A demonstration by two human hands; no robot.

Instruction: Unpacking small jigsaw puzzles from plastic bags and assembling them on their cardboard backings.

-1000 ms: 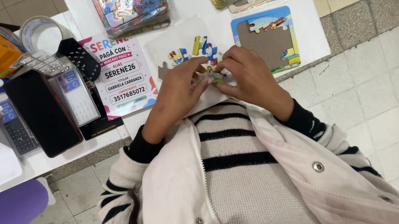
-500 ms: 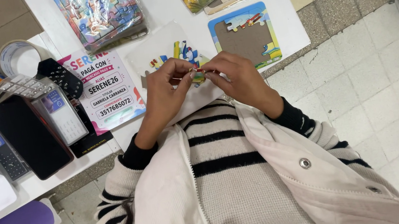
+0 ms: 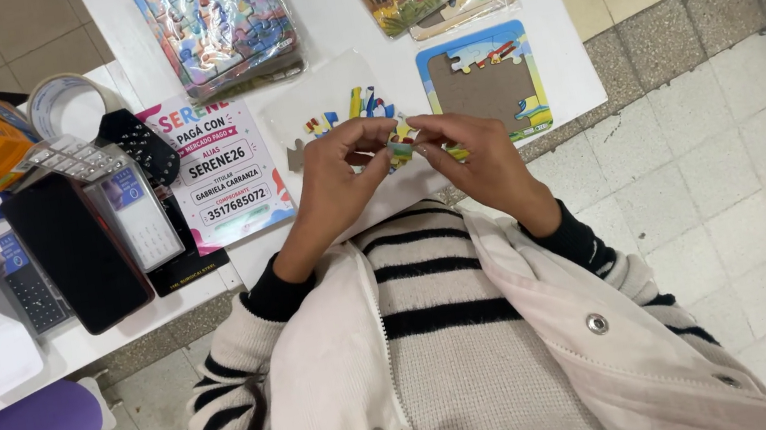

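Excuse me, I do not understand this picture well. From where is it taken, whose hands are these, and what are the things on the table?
The camera sits on a person's head and looks down, so you see their own striped sweater and both hands. There is no machine. The left hand and right hand together pinch a small colourful puzzle piece above a white table. On the table lie a puzzle frame, almost empty, loose pieces on a clear bag, packed puzzles, a printed card, a dark phone and a tape roll.
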